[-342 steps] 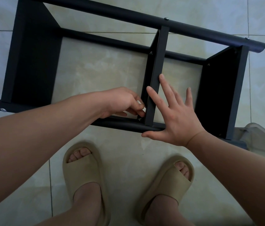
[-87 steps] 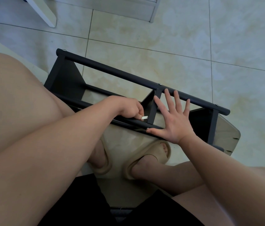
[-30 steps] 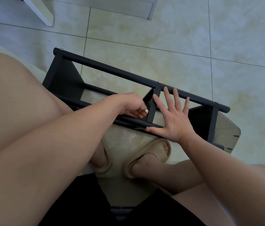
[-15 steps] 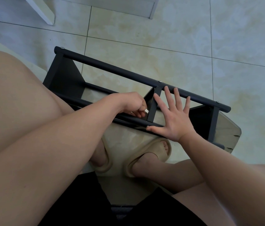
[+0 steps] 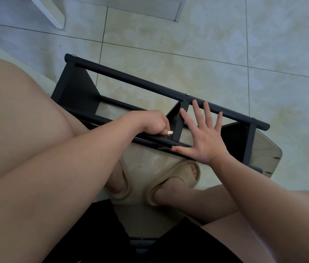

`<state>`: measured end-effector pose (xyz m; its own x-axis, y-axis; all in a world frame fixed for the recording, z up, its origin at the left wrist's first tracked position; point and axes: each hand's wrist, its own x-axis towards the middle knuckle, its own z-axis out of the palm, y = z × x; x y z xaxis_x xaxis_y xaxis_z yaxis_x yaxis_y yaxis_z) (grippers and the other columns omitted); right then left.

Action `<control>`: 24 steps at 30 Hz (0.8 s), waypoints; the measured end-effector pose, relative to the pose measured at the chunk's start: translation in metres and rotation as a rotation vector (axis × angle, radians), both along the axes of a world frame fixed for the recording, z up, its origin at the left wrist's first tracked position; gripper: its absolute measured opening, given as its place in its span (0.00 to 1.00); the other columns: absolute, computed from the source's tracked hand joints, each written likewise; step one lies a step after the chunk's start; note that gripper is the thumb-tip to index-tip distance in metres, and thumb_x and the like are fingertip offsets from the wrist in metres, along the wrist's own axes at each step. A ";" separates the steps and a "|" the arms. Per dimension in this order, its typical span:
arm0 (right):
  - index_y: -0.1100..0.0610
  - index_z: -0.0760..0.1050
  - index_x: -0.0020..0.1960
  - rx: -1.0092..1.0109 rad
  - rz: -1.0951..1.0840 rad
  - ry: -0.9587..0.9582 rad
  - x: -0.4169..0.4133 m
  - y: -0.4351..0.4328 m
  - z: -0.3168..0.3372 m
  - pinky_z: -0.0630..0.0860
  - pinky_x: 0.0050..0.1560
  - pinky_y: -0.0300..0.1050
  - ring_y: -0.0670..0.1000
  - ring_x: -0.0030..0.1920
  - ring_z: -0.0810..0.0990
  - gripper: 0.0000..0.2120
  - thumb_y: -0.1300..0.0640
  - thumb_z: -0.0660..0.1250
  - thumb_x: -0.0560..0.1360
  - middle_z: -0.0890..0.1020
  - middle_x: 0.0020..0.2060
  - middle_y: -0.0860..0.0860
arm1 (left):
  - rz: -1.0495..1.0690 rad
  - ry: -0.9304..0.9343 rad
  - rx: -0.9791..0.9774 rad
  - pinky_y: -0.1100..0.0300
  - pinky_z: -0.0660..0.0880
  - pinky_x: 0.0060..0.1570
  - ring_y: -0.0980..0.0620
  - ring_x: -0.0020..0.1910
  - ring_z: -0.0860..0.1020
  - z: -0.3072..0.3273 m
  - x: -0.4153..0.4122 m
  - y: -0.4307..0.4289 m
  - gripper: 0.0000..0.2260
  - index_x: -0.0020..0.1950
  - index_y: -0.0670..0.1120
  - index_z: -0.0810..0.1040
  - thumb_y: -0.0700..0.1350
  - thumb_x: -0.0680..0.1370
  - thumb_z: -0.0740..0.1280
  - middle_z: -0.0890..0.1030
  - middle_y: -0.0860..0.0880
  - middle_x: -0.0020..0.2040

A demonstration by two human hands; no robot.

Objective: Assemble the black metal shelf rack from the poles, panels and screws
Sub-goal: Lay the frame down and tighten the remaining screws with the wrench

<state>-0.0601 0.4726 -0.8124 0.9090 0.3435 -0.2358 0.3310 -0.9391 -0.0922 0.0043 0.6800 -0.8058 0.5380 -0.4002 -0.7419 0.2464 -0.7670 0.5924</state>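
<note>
The black metal shelf rack (image 5: 134, 82) lies on its side on the tiled floor in front of my feet. Its middle panel (image 5: 180, 122) stands on edge between the far pole and the near pole (image 5: 150, 139). My left hand (image 5: 150, 122) is curled around a small white tool (image 5: 169, 132) at the joint where the middle panel meets the near pole. My right hand (image 5: 203, 135) lies spread and flat against the right side of that panel, its thumb resting on the near pole. Any screw at the joint is hidden by my left hand.
My two feet in beige slippers (image 5: 176, 179) stand just in front of the rack. A pale board (image 5: 265, 154) lies under the rack's right end. A white furniture leg (image 5: 49, 12) and a cabinet base (image 5: 140, 6) are at the top.
The white tool tip shows again at my left fingers after being hidden a second ago, so my left hand has turned slightly. My right hand stays flat on the panel.
</note>
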 end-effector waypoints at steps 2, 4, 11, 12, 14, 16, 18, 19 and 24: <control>0.44 0.47 0.83 0.000 0.000 0.001 0.000 0.000 0.000 0.40 0.73 0.78 0.61 0.81 0.37 0.53 0.17 0.52 0.67 0.43 0.83 0.53 | -0.035 -0.025 0.027 0.58 0.69 0.46 0.53 0.43 0.75 -0.001 -0.002 -0.002 0.12 0.38 0.55 0.78 0.42 0.79 0.69 0.79 0.55 0.40; 0.44 0.46 0.83 -0.005 0.000 0.003 0.000 0.000 0.000 0.40 0.73 0.78 0.61 0.81 0.37 0.53 0.17 0.51 0.67 0.43 0.83 0.53 | -0.063 -0.055 0.051 0.59 0.69 0.46 0.53 0.44 0.75 -0.001 -0.004 -0.002 0.12 0.38 0.56 0.77 0.43 0.79 0.68 0.78 0.56 0.40; 0.43 0.45 0.83 -0.007 -0.009 0.028 0.003 -0.001 0.003 0.39 0.74 0.76 0.60 0.81 0.35 0.53 0.18 0.52 0.67 0.41 0.83 0.52 | -0.081 -0.181 0.107 0.61 0.68 0.46 0.52 0.46 0.78 0.010 0.002 0.001 0.03 0.48 0.54 0.83 0.46 0.77 0.72 0.81 0.55 0.43; 0.43 0.45 0.83 -0.009 -0.009 0.032 0.003 -0.001 0.003 0.39 0.74 0.76 0.60 0.81 0.35 0.53 0.18 0.52 0.67 0.41 0.83 0.52 | -0.097 -0.200 0.098 0.61 0.69 0.46 0.52 0.45 0.78 0.012 0.004 0.001 0.05 0.50 0.52 0.84 0.45 0.76 0.73 0.82 0.54 0.43; 0.43 0.45 0.83 -0.009 -0.009 0.037 0.001 0.000 0.003 0.38 0.74 0.76 0.60 0.81 0.35 0.53 0.18 0.52 0.66 0.41 0.83 0.52 | -0.126 -0.221 0.080 0.61 0.70 0.42 0.53 0.44 0.80 0.014 0.006 0.000 0.04 0.48 0.52 0.84 0.44 0.75 0.73 0.84 0.53 0.44; 0.43 0.46 0.83 0.000 -0.011 0.036 0.001 0.000 0.003 0.38 0.74 0.76 0.61 0.81 0.35 0.53 0.18 0.52 0.66 0.41 0.83 0.52 | -0.134 -0.221 0.073 0.63 0.71 0.39 0.54 0.43 0.80 0.014 0.006 -0.001 0.05 0.44 0.53 0.82 0.43 0.76 0.71 0.84 0.53 0.45; 0.43 0.46 0.83 0.005 -0.011 0.031 0.001 0.000 0.003 0.39 0.74 0.76 0.61 0.81 0.36 0.53 0.18 0.52 0.66 0.42 0.83 0.52 | -0.068 -0.166 0.036 0.60 0.75 0.45 0.53 0.45 0.80 0.013 0.007 -0.002 0.08 0.41 0.55 0.80 0.43 0.77 0.69 0.84 0.53 0.46; 0.43 0.46 0.83 0.007 -0.011 0.029 0.002 -0.001 0.003 0.39 0.74 0.76 0.61 0.81 0.36 0.53 0.17 0.52 0.66 0.42 0.83 0.52 | 0.007 -0.104 -0.013 0.58 0.77 0.49 0.52 0.45 0.79 0.011 0.007 -0.002 0.09 0.40 0.54 0.80 0.42 0.77 0.68 0.83 0.52 0.44; 0.44 0.47 0.83 0.016 -0.008 0.023 0.002 -0.001 0.002 0.40 0.74 0.77 0.61 0.81 0.36 0.53 0.18 0.52 0.67 0.42 0.83 0.52 | 0.362 0.110 -0.166 0.60 0.77 0.42 0.52 0.40 0.78 0.004 0.002 -0.008 0.07 0.42 0.47 0.79 0.41 0.80 0.67 0.80 0.49 0.39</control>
<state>-0.0586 0.4719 -0.8099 0.9061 0.3404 -0.2512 0.3215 -0.9400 -0.1143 0.0064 0.6717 -0.8021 0.5871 -0.3188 -0.7441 0.5516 -0.5153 0.6559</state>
